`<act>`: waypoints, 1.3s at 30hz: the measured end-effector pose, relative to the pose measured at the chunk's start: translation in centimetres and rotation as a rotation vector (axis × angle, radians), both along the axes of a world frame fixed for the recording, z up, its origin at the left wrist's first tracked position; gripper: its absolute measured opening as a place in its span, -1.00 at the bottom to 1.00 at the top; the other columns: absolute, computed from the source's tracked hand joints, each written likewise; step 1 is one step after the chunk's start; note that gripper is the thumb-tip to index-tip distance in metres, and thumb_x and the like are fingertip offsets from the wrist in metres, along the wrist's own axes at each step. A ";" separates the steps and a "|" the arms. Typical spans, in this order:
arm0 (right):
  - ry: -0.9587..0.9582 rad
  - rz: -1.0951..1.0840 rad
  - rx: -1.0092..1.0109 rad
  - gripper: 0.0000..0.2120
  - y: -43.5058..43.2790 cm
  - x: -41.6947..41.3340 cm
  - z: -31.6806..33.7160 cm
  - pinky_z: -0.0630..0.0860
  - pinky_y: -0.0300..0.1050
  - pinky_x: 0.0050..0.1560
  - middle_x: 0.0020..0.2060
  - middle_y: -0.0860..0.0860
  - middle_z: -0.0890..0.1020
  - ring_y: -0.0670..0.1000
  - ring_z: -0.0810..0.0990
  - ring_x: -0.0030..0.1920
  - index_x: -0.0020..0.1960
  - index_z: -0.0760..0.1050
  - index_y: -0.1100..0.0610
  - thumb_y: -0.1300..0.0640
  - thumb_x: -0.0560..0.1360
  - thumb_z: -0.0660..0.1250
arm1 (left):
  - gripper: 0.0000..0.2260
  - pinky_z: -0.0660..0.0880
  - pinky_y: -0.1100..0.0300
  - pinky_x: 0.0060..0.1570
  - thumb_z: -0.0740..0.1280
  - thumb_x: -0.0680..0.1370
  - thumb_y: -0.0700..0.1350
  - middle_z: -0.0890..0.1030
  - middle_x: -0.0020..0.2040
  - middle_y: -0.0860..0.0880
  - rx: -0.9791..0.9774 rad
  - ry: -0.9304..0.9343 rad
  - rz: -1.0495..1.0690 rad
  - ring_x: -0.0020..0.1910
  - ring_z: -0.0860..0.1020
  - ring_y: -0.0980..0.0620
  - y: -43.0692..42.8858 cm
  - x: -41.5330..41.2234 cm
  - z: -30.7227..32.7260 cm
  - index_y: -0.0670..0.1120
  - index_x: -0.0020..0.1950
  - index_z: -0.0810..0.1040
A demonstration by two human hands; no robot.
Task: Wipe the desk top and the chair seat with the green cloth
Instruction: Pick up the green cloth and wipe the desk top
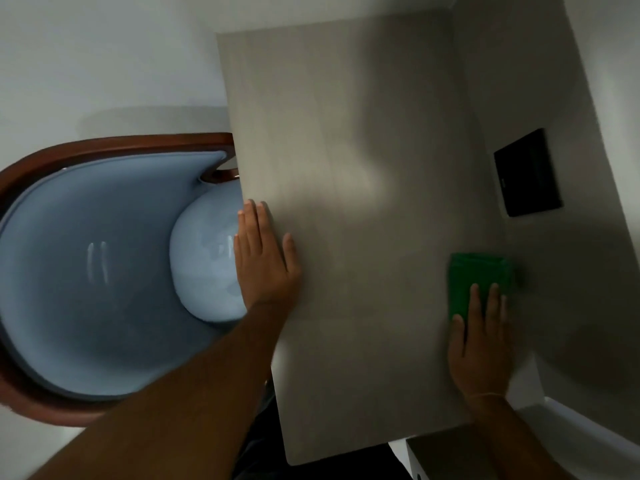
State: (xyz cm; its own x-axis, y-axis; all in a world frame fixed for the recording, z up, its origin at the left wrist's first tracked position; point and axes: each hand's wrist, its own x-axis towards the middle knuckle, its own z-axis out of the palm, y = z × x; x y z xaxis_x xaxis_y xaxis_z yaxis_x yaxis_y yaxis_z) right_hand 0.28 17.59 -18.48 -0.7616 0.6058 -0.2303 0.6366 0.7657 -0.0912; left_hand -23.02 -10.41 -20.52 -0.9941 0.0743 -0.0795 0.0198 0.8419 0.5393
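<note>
The grey desk top (pixel 363 168) fills the middle of the view. A folded green cloth (pixel 479 271) lies flat on it at the right. My right hand (pixel 479 348) presses on the cloth's near part with fingers spread flat. My left hand (pixel 265 258) rests palm down on the desk's left edge, holding nothing. To the left of the desk stands a chair with a light blue seat (pixel 204 265), a blue padded back (pixel 86 271) and a brown wooden frame (pixel 114 143). The seat is partly tucked under the desk edge.
A black rectangular panel (pixel 528 173) is set into the grey wall surface to the right of the desk. White floor (pixel 86 64) surrounds the chair. A white ledge (pixel 581 431) runs at the lower right.
</note>
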 end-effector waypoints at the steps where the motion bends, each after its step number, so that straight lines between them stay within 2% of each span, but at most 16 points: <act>1: 0.022 0.018 0.009 -0.39 0.7 -1.9 -0.2 0.16 0.27 0.57 0.67 0.16 0.06 0.24 0.06 0.65 0.67 0.06 0.09 -0.07 0.67 -0.01 | -0.38 0.00 -0.09 0.70 0.08 0.76 0.08 0.02 0.77 -0.09 -0.012 -0.009 0.000 0.75 -0.05 -0.06 0.0 0.0 0.0 -0.10 0.75 -0.02; 7: 0.114 0.060 0.057 -0.40 4.5 -18.0 -1.0 0.22 0.25 0.57 0.67 0.14 0.11 0.19 0.09 0.65 0.67 0.05 0.05 -0.14 0.69 -0.05 | -0.37 -0.03 -0.09 0.70 0.08 0.73 0.09 -0.01 0.77 -0.08 -0.072 -0.022 -0.011 0.75 -0.07 -0.06 0.1 -0.1 -0.1 -0.08 0.76 -0.02; 12: 0.131 0.025 0.013 -0.29 6.9 -33.6 -0.9 0.07 0.25 0.62 0.68 0.12 0.04 0.17 0.01 0.67 0.68 0.00 0.00 -0.31 0.63 -0.01 | -0.36 -0.08 -0.09 0.70 0.08 0.72 0.09 -0.02 0.77 -0.09 -0.138 -0.010 -0.022 0.75 -0.07 -0.07 0.3 -0.5 -0.4 -0.05 0.76 -0.02; 15: 0.141 0.015 -0.010 -0.24 5.8 -40.6 -0.7 0.06 0.24 0.62 0.68 0.11 0.02 0.17 -0.01 0.67 0.68 0.01 -0.01 -0.35 0.58 0.00 | -0.37 -0.11 -0.08 0.70 0.08 0.72 0.08 -0.03 0.78 -0.08 -0.148 -0.007 -0.032 0.75 -0.09 -0.06 0.3 -0.5 -0.5 -0.04 0.76 -0.02; 18: 0.120 0.172 -0.020 -0.26 1.6 -43.9 -0.6 0.08 0.24 0.61 0.68 0.11 0.02 0.20 -0.01 0.67 0.68 0.00 -0.01 -0.32 0.59 -0.01 | -0.38 -0.11 -0.10 0.70 0.08 0.72 0.07 -0.02 0.77 -0.09 -0.150 -0.005 -0.027 0.75 -0.08 -0.08 0.1 -0.5 -0.4 -0.04 0.76 -0.01; 23: 0.226 0.570 -0.043 -0.36 -8.2 -40.5 -1.6 0.20 0.21 0.57 0.63 0.08 0.24 0.20 0.22 0.62 0.63 0.20 -0.05 -0.25 0.61 0.11 | -0.38 -0.10 -0.10 0.70 0.10 0.70 0.02 0.01 0.77 -0.10 -0.139 0.001 -0.019 0.75 -0.05 -0.09 0.1 -0.6 -0.4 -0.06 0.76 0.04; 28: 0.216 0.822 -0.118 -0.42 -12.7 -32.1 -1.4 0.06 0.18 0.62 0.67 0.05 0.10 0.15 0.05 0.67 0.66 0.08 -0.06 -0.15 0.67 0.04 | -0.36 -0.04 -0.17 0.69 0.06 0.67 0.02 0.05 0.77 -0.12 -0.138 -0.006 -0.013 0.75 -0.02 -0.08 0.1 -0.7 -0.5 -0.11 0.75 0.05; 31: 0.147 0.851 -0.165 -0.42 -12.9 -26.2 -1.1 0.04 0.15 0.63 0.69 0.01 -0.01 0.11 -0.05 0.68 0.67 -0.03 -0.10 -0.17 0.69 -0.01 | -0.36 -0.05 -0.16 0.69 0.05 0.67 0.01 0.05 0.77 -0.12 -0.138 -0.016 -0.009 0.75 -0.02 -0.07 0.2 -0.8 -0.5 -0.13 0.75 0.05; 34: 0.116 0.801 -0.136 -0.41 -12.9 -20.3 -1.1 0.17 0.16 0.60 0.68 0.02 0.03 0.11 0.03 0.67 0.68 -0.03 -0.09 -0.18 0.70 0.02 | -0.36 -0.11 -0.12 0.70 0.02 0.66 -0.01 0.02 0.77 -0.10 -0.140 -0.033 -0.010 0.75 -0.05 -0.05 0.3 -0.8 -0.3 -0.14 0.75 0.02; 39: 0.119 0.674 -0.119 -0.36 -12.7 -14.6 -0.7 0.13 0.15 0.56 0.68 -0.01 0.08 0.09 0.10 0.66 0.67 0.01 -0.11 -0.22 0.67 0.11 | -0.37 -0.10 -0.13 0.70 0.02 0.67 -0.01 0.01 0.77 -0.12 -0.167 -0.015 -0.020 0.75 -0.04 -0.08 0.6 -0.7 -0.4 -0.14 0.75 0.03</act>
